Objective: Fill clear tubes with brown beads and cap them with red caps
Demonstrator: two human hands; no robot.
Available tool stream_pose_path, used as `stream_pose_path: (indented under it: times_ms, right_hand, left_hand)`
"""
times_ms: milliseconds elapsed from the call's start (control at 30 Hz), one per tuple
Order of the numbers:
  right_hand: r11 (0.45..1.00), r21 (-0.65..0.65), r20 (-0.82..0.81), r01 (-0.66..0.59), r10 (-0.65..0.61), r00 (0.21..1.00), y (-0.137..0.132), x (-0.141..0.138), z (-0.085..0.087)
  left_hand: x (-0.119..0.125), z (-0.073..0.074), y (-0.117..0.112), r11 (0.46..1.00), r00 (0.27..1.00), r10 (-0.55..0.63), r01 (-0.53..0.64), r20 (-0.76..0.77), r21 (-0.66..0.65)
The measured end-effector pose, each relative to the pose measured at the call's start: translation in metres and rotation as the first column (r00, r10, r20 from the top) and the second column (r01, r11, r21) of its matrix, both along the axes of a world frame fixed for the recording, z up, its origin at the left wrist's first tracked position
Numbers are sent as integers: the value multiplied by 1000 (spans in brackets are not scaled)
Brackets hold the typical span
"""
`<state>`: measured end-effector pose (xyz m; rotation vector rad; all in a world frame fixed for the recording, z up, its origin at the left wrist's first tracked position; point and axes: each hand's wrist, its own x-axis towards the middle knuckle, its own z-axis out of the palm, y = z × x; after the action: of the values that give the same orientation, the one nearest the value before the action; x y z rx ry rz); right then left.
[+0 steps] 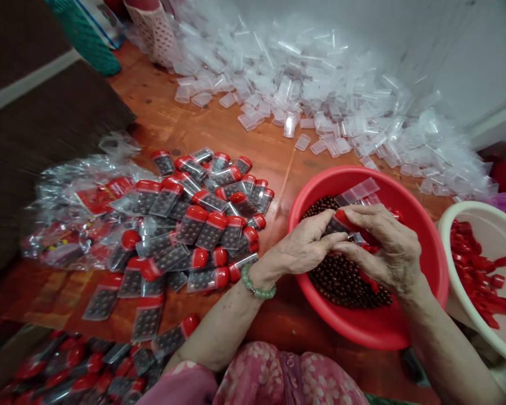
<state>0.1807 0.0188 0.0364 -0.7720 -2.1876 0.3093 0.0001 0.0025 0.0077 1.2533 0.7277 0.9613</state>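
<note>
Orange-varnished tabletop (202, 126) runs beneath your work, and you hold both hands low over a red plastic basin (320, 183), apparently so strays fall back among its dark brown beads (346, 284). Your left hand (307, 244) and right hand (383, 250) close together on a bead-filled clear sleeve (336, 225), pinching it above the basin. Left of your grip lie red-capped sleeves (198, 225); right of it, loose red caps (476, 270) fill a white basin (459, 216), conveniently close. Empty clear sleeves (295, 84) heap up beyond.
</note>
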Motion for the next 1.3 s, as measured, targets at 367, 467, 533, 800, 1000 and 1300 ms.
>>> stream_pose_path:
  times_ms: [367, 467, 533, 800, 1000, 1300]
  right_hand:
    - [1000, -23, -34, -22, 21, 999, 6, -1, -1]
    - [993, -112, -11, -32, 31, 999, 5, 4, 5]
    - [972, -235, 9, -24, 27, 1000, 3, 10, 8]
    - [848, -529, -188, 38, -161, 969, 6, 23, 10]
    - [886, -457, -289, 75, -228, 930, 5, 22, 10]
    - [990, -137, 30, 45, -41, 999, 3, 20, 3]
  left_hand:
    - [2, 2, -2, 996, 1000, -21, 23, 15, -89]
    - [2, 3, -1, 988, 992, -14, 33, 126, -152]
    - [3, 2, 1, 981, 977, 21, 22, 213, -195]
    - [8, 1, 5, 954, 942, 134, -38, 308, -297]
    - [8, 4, 2, 984, 975, 91, -56, 202, -171]
    - [4, 6, 1, 989, 988, 5, 19, 157, -148]
